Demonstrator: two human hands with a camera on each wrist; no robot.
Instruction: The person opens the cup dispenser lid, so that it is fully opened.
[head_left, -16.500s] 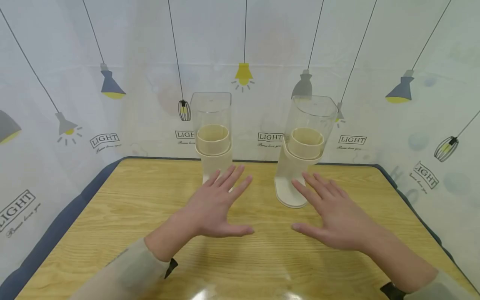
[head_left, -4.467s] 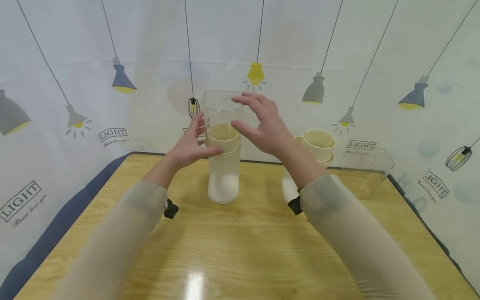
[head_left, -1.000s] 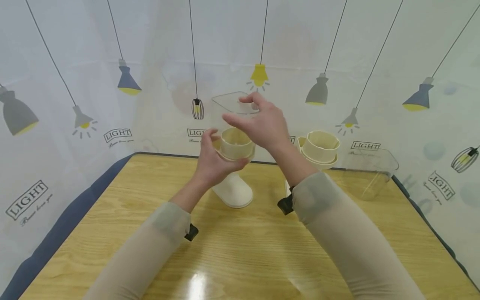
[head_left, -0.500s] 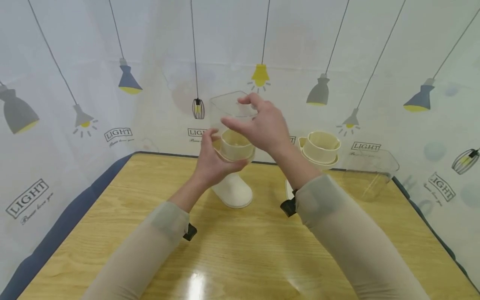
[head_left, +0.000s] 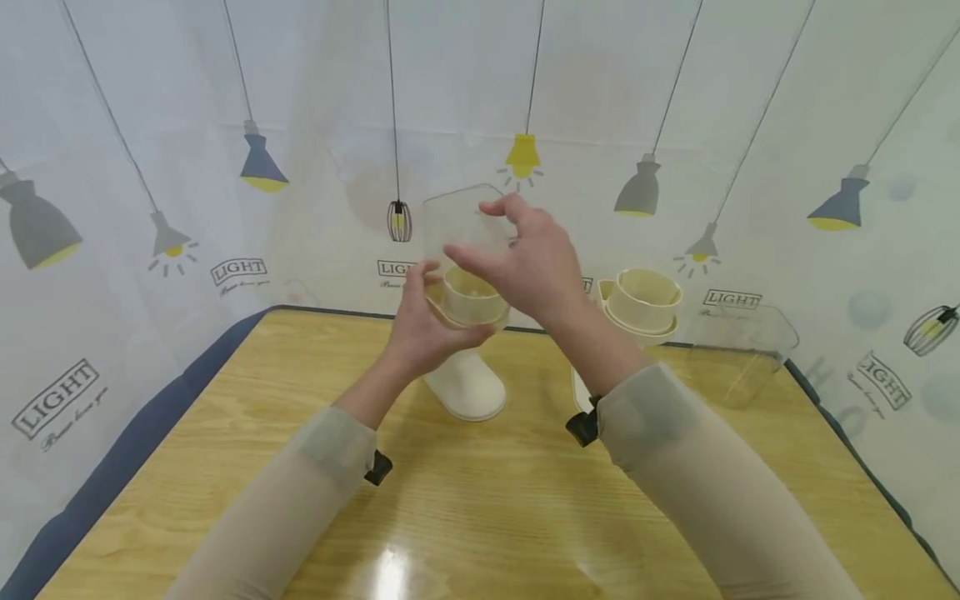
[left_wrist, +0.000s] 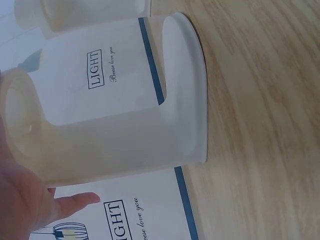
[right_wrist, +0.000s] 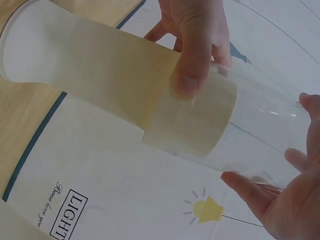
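My left hand [head_left: 420, 333] wraps round the collar of a cream plastic stand [head_left: 474, 387], its thumb across the front. On that collar sits a clear plastic container [head_left: 453, 223], held near its top between the thumb and curled fingers of my right hand [head_left: 538, 262]. The right wrist view has the left thumb pressing the container's lower end against the collar, and the fingertips of the right hand [right_wrist: 295, 200] against the clear wall [right_wrist: 265, 122]. In the left wrist view, the stand's upright [left_wrist: 120, 145] runs to its flat rounded base.
To the right is a second cream stand [head_left: 645, 300] with its round cup bare, partly behind my right forearm. Beside it on the wooden table [head_left: 480, 508] is another clear container [head_left: 742, 358]. A lamp-patterned curtain [head_left: 315, 67] encloses the table's back and sides.
Earlier, the right stand's container came off and now sits at the table's right. Since then my left hand has closed round the left stand's collar, and that stand and its container have turned slightly.
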